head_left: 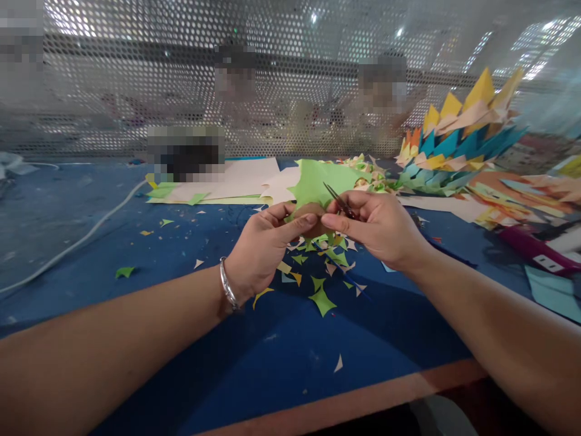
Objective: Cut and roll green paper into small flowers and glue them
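Nearest me, beneath the green paper (318, 181), the offcuts (320, 284) litter the blue table (272, 351). Above them my left hand (263, 248) is closed, pinching the green paper's near edge together with a brown piece (308, 219), thumb close to the cut line. My right hand (379, 227) is closed around the small scissors (338, 200), blades lying against that paper just right of my left thumb. The risk I see: the tips are so near my thumb that a hasty snip could nick it, or the thin sheet could buckle and tear off-line. Right of the green paper and farther off, the coloured paper stack (458, 145) leans; a nudge might topple it.
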`<state>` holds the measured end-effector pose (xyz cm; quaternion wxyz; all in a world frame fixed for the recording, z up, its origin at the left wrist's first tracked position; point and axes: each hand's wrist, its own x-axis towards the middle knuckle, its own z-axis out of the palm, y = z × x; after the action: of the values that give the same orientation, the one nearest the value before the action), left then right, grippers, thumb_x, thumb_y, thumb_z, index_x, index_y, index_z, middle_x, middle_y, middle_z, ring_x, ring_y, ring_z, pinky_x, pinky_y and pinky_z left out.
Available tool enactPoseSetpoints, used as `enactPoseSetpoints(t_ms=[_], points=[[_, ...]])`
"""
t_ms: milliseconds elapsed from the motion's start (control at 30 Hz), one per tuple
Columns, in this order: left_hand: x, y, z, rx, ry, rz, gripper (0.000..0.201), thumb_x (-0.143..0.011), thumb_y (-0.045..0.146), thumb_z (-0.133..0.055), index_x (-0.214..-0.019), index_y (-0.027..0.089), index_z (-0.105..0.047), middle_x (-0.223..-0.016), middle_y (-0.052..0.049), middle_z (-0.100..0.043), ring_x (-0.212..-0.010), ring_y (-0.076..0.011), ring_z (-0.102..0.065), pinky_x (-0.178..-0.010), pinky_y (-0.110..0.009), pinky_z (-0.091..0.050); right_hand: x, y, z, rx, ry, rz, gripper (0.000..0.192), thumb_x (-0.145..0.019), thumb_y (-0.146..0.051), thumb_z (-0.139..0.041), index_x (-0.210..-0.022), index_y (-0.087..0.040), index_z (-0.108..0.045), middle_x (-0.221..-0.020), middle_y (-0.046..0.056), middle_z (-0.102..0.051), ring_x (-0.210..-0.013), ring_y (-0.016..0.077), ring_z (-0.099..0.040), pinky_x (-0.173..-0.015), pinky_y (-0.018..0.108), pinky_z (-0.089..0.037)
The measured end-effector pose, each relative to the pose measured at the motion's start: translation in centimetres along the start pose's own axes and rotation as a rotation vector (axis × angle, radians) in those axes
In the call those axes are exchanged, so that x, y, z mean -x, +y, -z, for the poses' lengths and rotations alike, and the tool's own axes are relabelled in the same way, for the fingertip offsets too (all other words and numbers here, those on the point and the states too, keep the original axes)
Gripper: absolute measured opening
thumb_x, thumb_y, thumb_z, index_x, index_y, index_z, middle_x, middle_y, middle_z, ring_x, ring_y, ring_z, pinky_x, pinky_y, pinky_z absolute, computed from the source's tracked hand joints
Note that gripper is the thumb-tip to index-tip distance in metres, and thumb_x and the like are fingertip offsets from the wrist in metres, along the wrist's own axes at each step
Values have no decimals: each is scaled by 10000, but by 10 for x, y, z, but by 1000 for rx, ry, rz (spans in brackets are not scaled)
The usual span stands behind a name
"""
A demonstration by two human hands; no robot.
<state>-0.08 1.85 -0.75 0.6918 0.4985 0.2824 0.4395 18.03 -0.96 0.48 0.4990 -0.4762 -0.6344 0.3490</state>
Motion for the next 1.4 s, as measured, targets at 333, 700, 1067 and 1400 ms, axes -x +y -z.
enactPoseSetpoints(t_ms=[333,700,1067,1400], points=[[-8,-1,7,-169,61,-149,134,-806,234,-732,-885,158,-656,-812,-34,-732,-727,-127,-677,-636,-238,-521,4,-6,6,-99,-115,-173,516,-827,-668,-664,-794,-153,-662,-524,-76,-362,-411,36,-260,-375,241,-119],[-10,-4,12,-294,3,-211,182,-778,292,-748,-864,151,-670,-710,-10,-687,-596,-95,-579,-535,-217,-427,2,-6,8,-109,-267,-324,516,-865,-574,-680,-595,-171,-503,-505,-78,-336,-406,26,-230,-363,210,-127],[-6,-2,8,-261,-150,-101,146,-786,247,-739,-878,137,-710,-792,-32,-740,-663,-104,-624,-635,-235,-477,2,-7,9,-137,-233,-328,493,-839,-592,-700,-642,-153,-590,-461,-85,-348,-393,24,-235,-344,183,-114],[-5,1,7,-277,-143,-127,79,-780,210,-731,-812,142,-705,-753,-12,-724,-648,-95,-608,-668,-231,-505,3,-7,11,-117,-272,-303,483,-867,-564,-683,-630,-152,-597,-465,-81,-323,-411,31,-221,-366,200,-91]])
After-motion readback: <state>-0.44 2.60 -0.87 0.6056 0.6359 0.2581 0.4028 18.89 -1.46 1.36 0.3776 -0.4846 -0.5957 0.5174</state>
